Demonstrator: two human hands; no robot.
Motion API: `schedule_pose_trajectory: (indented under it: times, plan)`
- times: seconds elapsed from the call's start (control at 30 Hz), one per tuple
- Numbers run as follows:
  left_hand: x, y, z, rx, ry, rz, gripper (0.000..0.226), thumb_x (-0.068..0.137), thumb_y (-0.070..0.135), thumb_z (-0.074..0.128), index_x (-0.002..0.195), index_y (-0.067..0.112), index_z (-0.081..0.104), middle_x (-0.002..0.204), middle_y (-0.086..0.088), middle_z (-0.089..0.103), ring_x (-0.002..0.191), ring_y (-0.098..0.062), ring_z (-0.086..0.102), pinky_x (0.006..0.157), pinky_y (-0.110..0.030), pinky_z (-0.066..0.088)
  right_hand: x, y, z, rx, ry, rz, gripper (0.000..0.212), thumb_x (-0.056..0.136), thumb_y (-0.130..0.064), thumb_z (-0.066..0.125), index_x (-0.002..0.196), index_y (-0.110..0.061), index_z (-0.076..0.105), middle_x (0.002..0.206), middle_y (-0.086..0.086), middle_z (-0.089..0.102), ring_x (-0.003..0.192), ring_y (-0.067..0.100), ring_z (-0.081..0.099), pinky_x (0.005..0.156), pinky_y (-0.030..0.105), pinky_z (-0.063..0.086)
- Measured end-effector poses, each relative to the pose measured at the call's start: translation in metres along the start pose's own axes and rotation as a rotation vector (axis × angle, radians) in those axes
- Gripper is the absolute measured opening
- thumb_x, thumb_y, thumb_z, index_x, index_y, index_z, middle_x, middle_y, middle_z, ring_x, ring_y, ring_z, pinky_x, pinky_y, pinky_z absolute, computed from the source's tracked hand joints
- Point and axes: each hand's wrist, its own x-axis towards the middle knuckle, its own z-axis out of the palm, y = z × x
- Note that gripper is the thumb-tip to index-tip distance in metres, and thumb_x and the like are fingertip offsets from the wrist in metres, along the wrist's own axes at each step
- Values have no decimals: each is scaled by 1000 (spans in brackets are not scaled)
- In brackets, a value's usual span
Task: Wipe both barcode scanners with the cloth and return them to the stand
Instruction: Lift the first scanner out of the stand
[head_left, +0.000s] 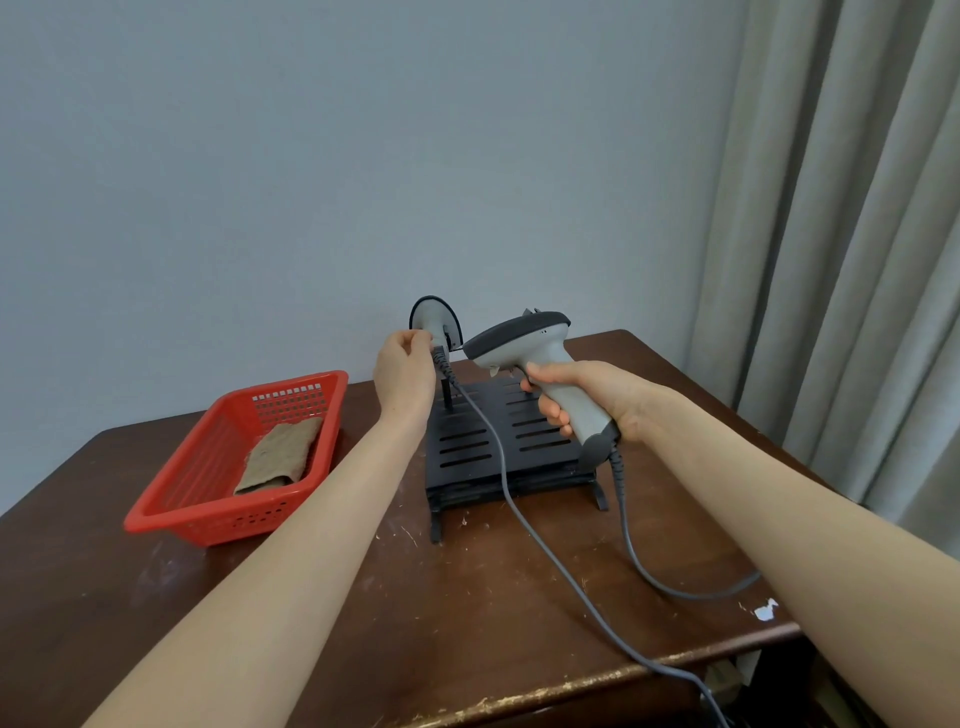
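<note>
My right hand (587, 397) grips the handle of a grey barcode scanner (524, 338), held above the right side of the black slatted stand (488, 441). My left hand (405, 374) holds the handle of the second grey scanner (434, 319) over the stand's back left, by an upright peg. Whether that scanner rests on the peg I cannot tell. A grey cable (519, 514) runs from each scanner over the table's front edge. The folded brown cloth (280, 457) lies in the red basket (171, 504) at the left.
The brown wooden table (363, 597) stands against a pale wall, with grey curtains (857, 260) at the right. The basket sits left of the stand. The cables cross the table in front of the stand.
</note>
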Motion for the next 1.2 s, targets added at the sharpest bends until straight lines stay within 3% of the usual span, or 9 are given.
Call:
schedule_pose_trajectory:
  times: [0.17,0.3,0.47,0.57,0.77,0.93,1.1,1.2]
  plan:
    - [1,6,-1,-94,-21,-37,19,95,20,43,99,12,60,92,1,62,96,-17,59,86,-37,49,2,-2,0,-23,-35,-8,30,88,-39,59,98,-10,58,56,0,49,46,10,45,45,20,41]
    - [1,10,-3,-358,-111,-168,36,100,32,36,112,8,61,106,-4,65,100,-16,61,76,-26,49,4,-5,-2,-35,-82,-52,46,85,-46,57,113,-9,61,59,2,49,48,10,44,47,20,41]
    - [4,8,-14,-528,-146,-207,51,101,44,31,114,5,61,106,-5,67,100,-18,64,81,-29,53,7,-15,-2,-54,-163,-46,44,79,-49,56,104,-14,60,65,3,54,54,12,47,53,22,43]
    - [7,10,-17,-560,-196,-206,58,100,48,28,121,3,58,114,-8,65,106,-19,63,78,-26,52,9,-18,1,-74,-202,-39,46,79,-46,59,108,-10,58,65,3,52,54,12,46,50,20,44]
    - [8,11,-16,-583,-250,-215,67,99,53,24,127,0,54,129,-14,58,114,-21,57,96,-30,44,15,-21,10,-159,-144,-91,47,77,-44,66,106,-7,61,58,2,48,51,12,41,51,23,39]
    - [6,11,-15,-579,-262,-211,67,100,53,23,125,0,55,129,-15,59,118,-23,57,99,-30,43,16,-22,13,-189,-82,-102,33,85,-38,64,98,-8,58,57,2,48,48,12,42,52,25,39]
    - [3,10,-15,-569,-278,-205,66,100,52,23,123,1,57,125,-14,61,112,-21,59,94,-28,45,12,-24,16,-222,-60,-111,29,86,-35,64,92,-8,57,56,1,49,48,12,42,53,25,39]
    - [3,10,-16,-575,-289,-205,67,99,53,23,123,1,57,126,-15,60,115,-22,58,98,-30,44,12,-25,17,-228,-61,-114,28,86,-35,64,92,-8,56,55,1,49,47,12,42,52,24,39]
